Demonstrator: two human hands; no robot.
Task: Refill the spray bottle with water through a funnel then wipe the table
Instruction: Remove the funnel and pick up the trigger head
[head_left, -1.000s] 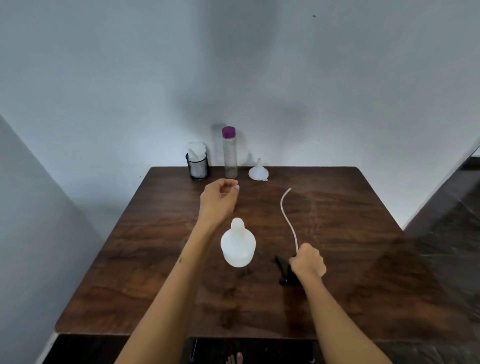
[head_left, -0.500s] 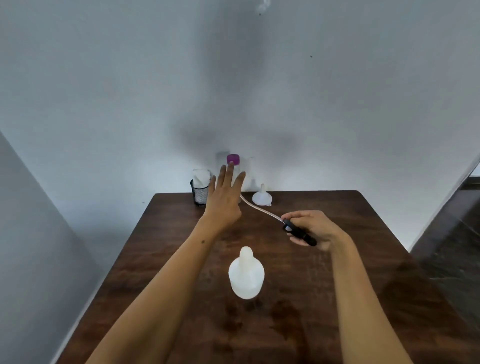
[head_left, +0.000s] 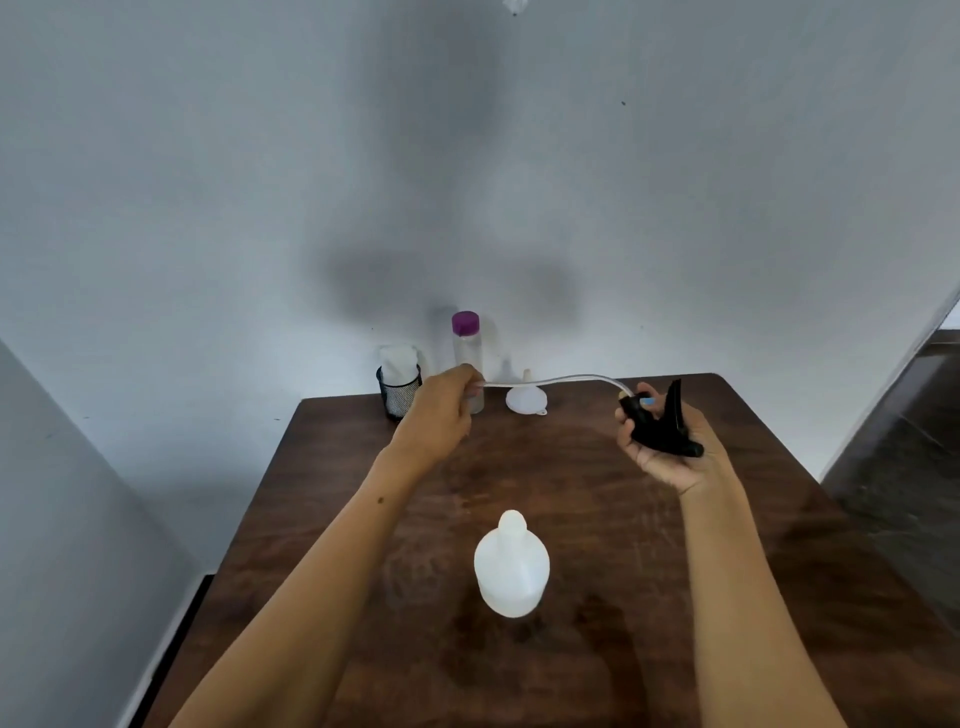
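Progress check, taken from the spray bottle (head_left: 511, 566): it stands upright near the front of the table (head_left: 779, 519), neck uncapped, between my forearms. The sprayer head (head_left: 662, 423) is off it, so the opening step looks done.

My right hand (head_left: 670, 447) is closed around the black sprayer head, beyond the bottle and to its right, held clear of the table. My left hand (head_left: 441, 410) pinches the free end of the dip tube (head_left: 561, 378), beyond the bottle and to its left — the tube spans between both hands.

Still untouched beyond the bottle, along the far edge: the funnel (head_left: 526, 399), the purple-capped water bottle (head_left: 466, 345), cap on, and the mesh cup of tissues (head_left: 398, 382).

Left to do, as I judge it — set the head aside, seat the funnel, pour, recap, wipe. Whether the spray bottle holds any water I cannot tell.
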